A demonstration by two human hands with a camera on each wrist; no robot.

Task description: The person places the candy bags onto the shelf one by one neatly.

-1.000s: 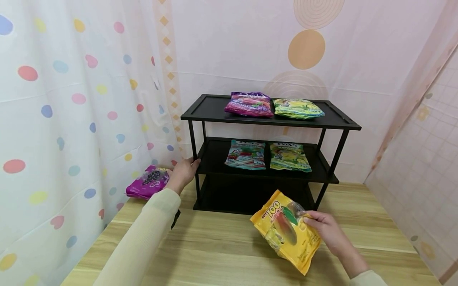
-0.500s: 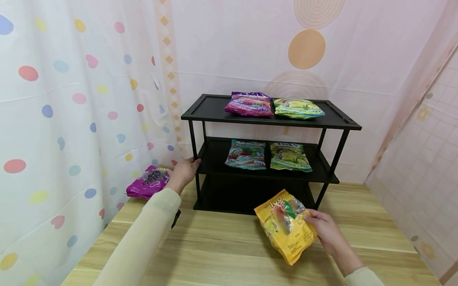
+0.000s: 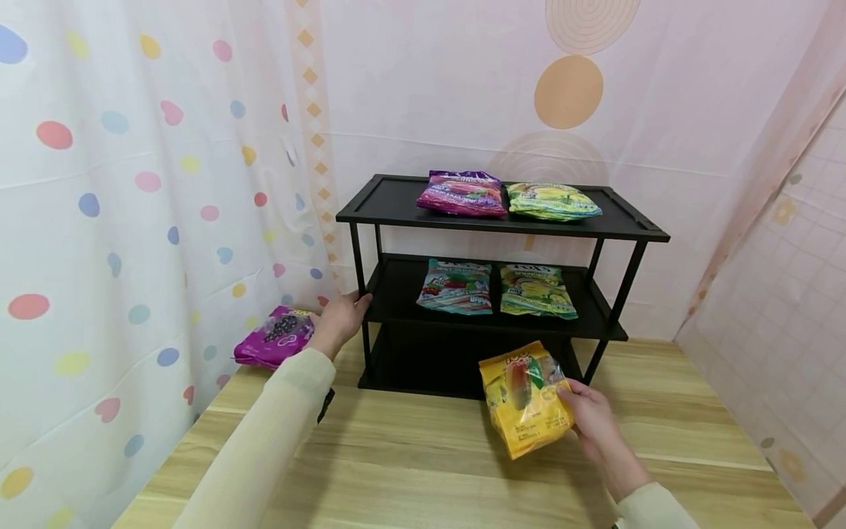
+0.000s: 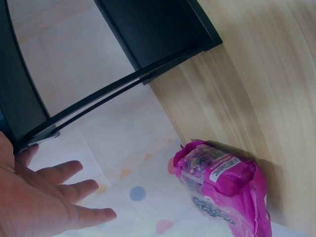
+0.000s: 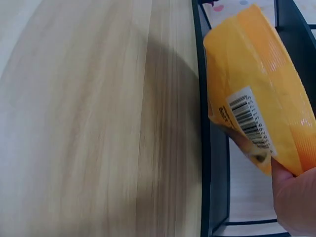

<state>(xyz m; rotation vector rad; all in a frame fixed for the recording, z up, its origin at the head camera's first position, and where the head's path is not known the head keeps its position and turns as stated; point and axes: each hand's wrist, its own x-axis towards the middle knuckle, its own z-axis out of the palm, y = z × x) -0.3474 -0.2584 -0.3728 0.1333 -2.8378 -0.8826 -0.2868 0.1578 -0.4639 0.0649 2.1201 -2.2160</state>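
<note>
My right hand (image 3: 595, 419) pinches the right edge of a yellow candy bag (image 3: 525, 404) with a mango picture, tilted in front of the bottom tier of a black three-tier shelf (image 3: 429, 360). The right wrist view shows the barcode side of this bag (image 5: 247, 89), with the thumb at its edge. At the shelf's left end, my left hand (image 3: 340, 323) holds the edge of the middle tier. In the left wrist view, the other fingers (image 4: 74, 190) spread out below that corner. A purple candy bag (image 3: 277, 338) with a grape picture lies beside my left wrist.
A magenta bag (image 3: 463, 194) and a yellow-green bag (image 3: 554, 202) lie on the top tier. The middle tier carries a teal bag (image 3: 454, 288) and another yellow-green bag (image 3: 537, 292). Curtains (image 3: 198, 184) hang behind and beside the wooden table (image 3: 396, 455).
My right hand has carried the yellow candy bag up and closer to the shelf's bottom tier, turning it more upright. The left hand keeps its place on the shelf.
</note>
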